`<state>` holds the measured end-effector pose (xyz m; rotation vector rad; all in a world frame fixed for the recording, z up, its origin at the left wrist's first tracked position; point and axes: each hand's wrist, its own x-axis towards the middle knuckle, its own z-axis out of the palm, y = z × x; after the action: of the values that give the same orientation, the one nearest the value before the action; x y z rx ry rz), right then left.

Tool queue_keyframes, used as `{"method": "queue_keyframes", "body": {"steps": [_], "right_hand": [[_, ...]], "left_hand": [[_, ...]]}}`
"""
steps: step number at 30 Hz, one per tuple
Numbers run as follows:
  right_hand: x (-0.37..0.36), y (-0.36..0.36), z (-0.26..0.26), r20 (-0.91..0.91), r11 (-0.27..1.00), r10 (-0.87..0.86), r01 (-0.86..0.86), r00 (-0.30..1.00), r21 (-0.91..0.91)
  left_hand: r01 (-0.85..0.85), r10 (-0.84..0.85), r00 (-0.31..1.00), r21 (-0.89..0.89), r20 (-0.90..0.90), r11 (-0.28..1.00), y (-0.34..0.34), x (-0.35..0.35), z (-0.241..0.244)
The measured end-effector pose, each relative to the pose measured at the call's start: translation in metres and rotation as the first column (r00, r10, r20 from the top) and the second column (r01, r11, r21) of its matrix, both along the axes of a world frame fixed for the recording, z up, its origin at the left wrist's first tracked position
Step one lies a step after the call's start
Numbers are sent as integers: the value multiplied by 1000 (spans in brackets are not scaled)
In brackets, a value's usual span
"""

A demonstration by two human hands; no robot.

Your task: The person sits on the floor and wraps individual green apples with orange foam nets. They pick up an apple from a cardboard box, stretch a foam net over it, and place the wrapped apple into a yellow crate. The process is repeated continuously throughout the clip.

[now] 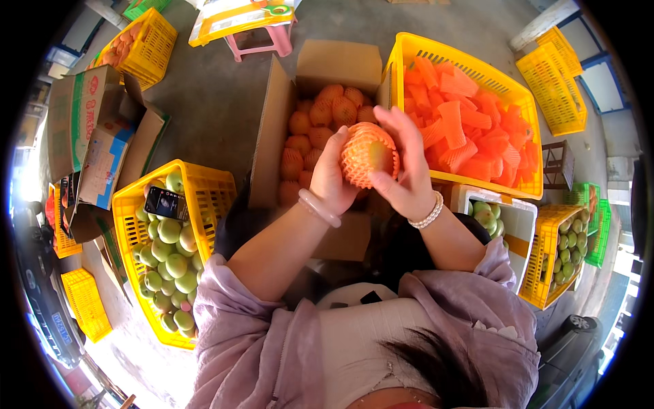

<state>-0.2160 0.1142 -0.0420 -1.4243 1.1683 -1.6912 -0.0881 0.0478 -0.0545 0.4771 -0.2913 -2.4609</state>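
A round green-yellow fruit (377,154) sits in an orange foam net sleeve (355,153) between my two hands. My left hand (329,176), with a pale bangle at the wrist, grips its left side. My right hand (406,166), wearing a beaded bracelet, has its thumb against the lower right of the sleeve and its fingers spread along the far right side. Below them stands an open cardboard box (337,59) with several orange-netted fruits (321,113) inside. To its right a yellow plastic crate (490,66) holds a heap of loose orange foam sleeves (452,125).
A yellow crate (207,179) of green fruits (168,230) stands at my left, a phone (166,203) lying on them. Behind it are cardboard boxes (82,117). A foam box (521,220) and another fruit crate (534,255) stand right. A pink stool (278,41) is ahead.
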Motion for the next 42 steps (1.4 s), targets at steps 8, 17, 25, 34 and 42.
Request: {"method": "queue_keyframes", "body": {"steps": [8,17,25,34,42], "right_hand": [[-16,-3,1,-260,989,-115,136,959,63],[-18,2,12,-651,999,25,-4,758,33],[-8,-4,4,-719,986,-157,67,677,-153],[-11,4,16,-775,995,-64,97,629,-3],[-17,2,20,710,973,-43,-131,703,189]], "left_hand": [[6,-6,1000,28,7,1000,9,-9,-7],[175,-124,949,157,-289,972,9,0,1],[129,-129,992,8,1,992,12,-3,-11],[58,-52,998,-142,48,988,18,-12,-18],[129,-111,941,-35,319,991,19,-10,-27]]}}
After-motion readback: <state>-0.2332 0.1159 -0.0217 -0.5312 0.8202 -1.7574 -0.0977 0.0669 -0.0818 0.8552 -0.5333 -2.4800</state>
